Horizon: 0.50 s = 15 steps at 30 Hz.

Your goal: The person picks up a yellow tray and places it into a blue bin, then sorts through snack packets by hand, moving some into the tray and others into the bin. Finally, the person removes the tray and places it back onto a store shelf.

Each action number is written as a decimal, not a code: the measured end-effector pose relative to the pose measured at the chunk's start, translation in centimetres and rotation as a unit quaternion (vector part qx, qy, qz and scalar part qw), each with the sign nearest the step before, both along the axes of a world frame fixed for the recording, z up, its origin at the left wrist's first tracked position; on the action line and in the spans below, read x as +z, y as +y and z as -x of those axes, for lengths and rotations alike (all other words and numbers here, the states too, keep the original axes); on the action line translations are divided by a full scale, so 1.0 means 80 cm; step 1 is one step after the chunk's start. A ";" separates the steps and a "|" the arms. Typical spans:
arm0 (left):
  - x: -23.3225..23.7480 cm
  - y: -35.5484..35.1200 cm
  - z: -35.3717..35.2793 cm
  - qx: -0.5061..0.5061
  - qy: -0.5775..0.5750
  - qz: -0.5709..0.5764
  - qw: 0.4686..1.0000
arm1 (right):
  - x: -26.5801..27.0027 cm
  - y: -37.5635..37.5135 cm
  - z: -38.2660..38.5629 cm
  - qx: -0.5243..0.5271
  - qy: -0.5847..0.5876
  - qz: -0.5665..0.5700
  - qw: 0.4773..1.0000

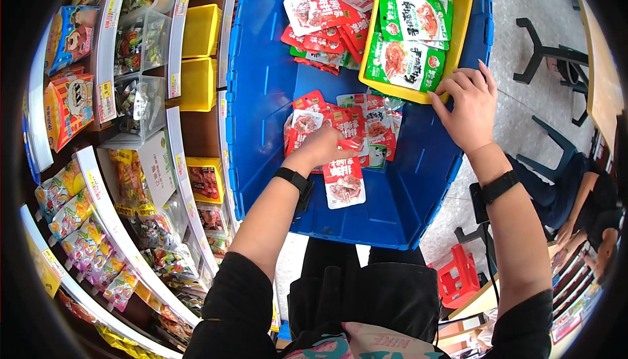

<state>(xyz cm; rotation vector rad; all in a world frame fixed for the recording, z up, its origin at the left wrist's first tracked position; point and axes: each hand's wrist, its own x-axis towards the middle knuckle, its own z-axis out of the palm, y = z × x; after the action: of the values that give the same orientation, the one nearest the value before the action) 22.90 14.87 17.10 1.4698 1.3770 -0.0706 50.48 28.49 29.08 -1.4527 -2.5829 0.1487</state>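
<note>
My left hand [319, 148] reaches into a blue crate [418, 182], its fingers closed at a red-and-white snack packet [344, 186] that juts out below them. Around those fingers lie more red packets [311, 102], and a few with green parts [378, 156] are just to the right. My right hand [468, 107] grips the near right corner of a yellow tray [458, 6], fingers bent over its rim. Green-and-white packets [405, 65] fill the tray, which sits at the crate's upper right. Another heap of red packets [320, 16] lies left of the tray.
Shelves with price strips [173, 65] stand along the left, holding bagged snacks [69, 104], clear bins [140, 104] and yellow bins [199, 84]. At right are a red stool [458, 277], a dark chair [556, 150], a table edge [602, 65] and a seated person [582, 195].
</note>
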 end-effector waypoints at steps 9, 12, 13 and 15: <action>-0.017 0.016 -0.010 0.040 0.087 -0.100 0.990 | 0.000 0.000 -0.001 0.002 -0.002 0.001 1.000; -0.057 0.008 -0.021 0.029 0.113 -0.163 0.980 | 0.001 0.000 0.000 0.002 -0.005 0.001 1.000; -0.059 0.007 -0.028 0.045 0.106 -0.115 0.987 | 0.001 0.000 0.001 0.000 -0.005 0.001 1.000; -0.073 -0.001 -0.042 0.052 0.099 -0.111 0.988 | 0.000 0.000 0.001 0.003 0.001 -0.003 1.000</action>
<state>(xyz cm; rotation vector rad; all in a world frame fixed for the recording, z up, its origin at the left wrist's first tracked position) 26.25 14.81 11.26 1.6038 1.6641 0.0046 50.41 28.51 29.07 -1.4432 -2.5849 0.1436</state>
